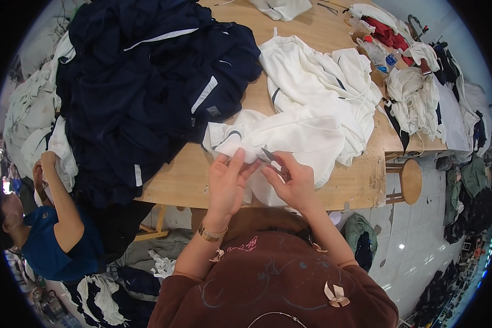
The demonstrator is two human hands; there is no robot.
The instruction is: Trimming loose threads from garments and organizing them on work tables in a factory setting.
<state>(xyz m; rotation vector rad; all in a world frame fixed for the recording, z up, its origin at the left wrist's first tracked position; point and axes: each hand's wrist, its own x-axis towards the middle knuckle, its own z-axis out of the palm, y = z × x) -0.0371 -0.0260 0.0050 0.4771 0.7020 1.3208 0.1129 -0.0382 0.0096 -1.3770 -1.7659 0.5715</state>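
White navy-trimmed garment point(300, 134) is lying before loosely bent left hand point(229, 179) pinching its fabric, curled right hand point(295, 179) gripping thread snips point(269, 155).

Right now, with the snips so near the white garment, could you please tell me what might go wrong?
The snips in the right hand point close to the left hand, so a slip might nick a finger. Their blades are also right at the white garment, so a stray snip could cut the cloth. The navy pile reaches the table's near edge and could slide off if tugged.
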